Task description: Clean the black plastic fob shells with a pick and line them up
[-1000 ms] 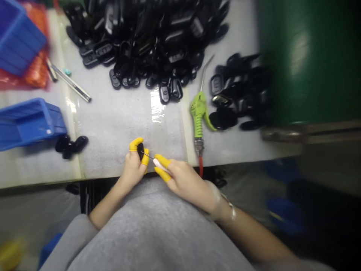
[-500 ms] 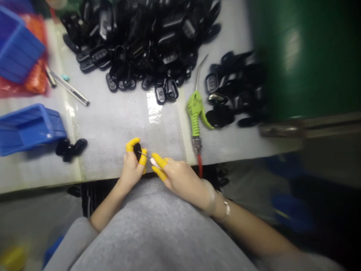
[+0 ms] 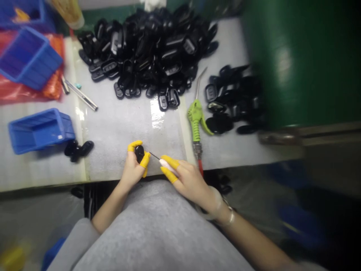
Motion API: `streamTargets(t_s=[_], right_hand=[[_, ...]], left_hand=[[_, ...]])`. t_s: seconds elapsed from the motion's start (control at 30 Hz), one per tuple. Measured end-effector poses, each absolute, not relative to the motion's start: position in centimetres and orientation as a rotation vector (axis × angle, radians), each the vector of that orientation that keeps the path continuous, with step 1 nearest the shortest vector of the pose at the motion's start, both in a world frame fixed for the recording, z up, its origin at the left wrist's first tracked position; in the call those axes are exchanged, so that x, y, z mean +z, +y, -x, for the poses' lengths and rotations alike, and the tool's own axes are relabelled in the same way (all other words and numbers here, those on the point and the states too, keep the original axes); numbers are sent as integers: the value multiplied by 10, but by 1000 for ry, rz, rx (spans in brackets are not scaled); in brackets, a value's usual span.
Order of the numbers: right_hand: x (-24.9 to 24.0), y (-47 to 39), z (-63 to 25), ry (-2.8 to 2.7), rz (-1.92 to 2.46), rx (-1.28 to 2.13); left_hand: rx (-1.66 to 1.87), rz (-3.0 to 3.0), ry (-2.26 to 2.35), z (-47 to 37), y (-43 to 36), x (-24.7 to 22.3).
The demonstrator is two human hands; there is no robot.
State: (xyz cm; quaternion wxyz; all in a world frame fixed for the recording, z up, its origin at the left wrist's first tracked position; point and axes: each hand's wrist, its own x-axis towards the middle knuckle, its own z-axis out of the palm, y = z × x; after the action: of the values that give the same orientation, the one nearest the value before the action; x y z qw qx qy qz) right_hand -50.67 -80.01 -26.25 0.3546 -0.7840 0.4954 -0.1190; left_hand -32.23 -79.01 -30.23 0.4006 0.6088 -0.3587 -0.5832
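Observation:
Yellow finger cots cover fingertips on both my hands. My left hand (image 3: 134,162) pinches a small black key fob (image 3: 139,153) at the table's near edge, thumb and forefinger at its sides. In my right hand (image 3: 184,177) is a small screwdriver (image 3: 167,165) with a pale handle and a thin dark shaft. Its shaft points left toward the fob, the end close to my left thumb; the tip's shape is too small to make out. Past my hands lies a large heap of black key fobs (image 3: 141,56), some with button openings.
Right of my hands lies a green air blow gun (image 3: 195,118) with a bent metal nozzle and red hose. A smaller pile of black fobs (image 3: 234,98) is beside it. At left are a blue bin (image 3: 42,131), several loose fobs (image 3: 79,149) and a utility knife (image 3: 82,97).
My right hand has drawn the screwdriver back to the right, away from the fob. The fob in my left hand has turned slightly. The whole view has shifted a little.

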Motion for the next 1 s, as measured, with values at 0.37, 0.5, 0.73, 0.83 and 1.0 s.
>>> streamTargets(t_s=[0.37, 0.5, 0.73, 0.83, 1.0], right_hand=[[-260, -829, 528, 1342, 1945, -331], [-257, -833, 524, 1273, 2006, -58], [-241, -838, 526, 1271, 2086, -47], [-230, -851, 547, 1440, 2024, -292], [-239, -884, 598, 2252, 1988, -364]], left_hand=[[-763, -1736, -1422, 281, -784, -284], [-181, -2006, -1481, 229, -793, -294], [188, -2302, -1920, 175, -834, -284], [269, -2397, -1993, 177, -843, -279], [289, -2309, -2049, 184, -839, -281]])
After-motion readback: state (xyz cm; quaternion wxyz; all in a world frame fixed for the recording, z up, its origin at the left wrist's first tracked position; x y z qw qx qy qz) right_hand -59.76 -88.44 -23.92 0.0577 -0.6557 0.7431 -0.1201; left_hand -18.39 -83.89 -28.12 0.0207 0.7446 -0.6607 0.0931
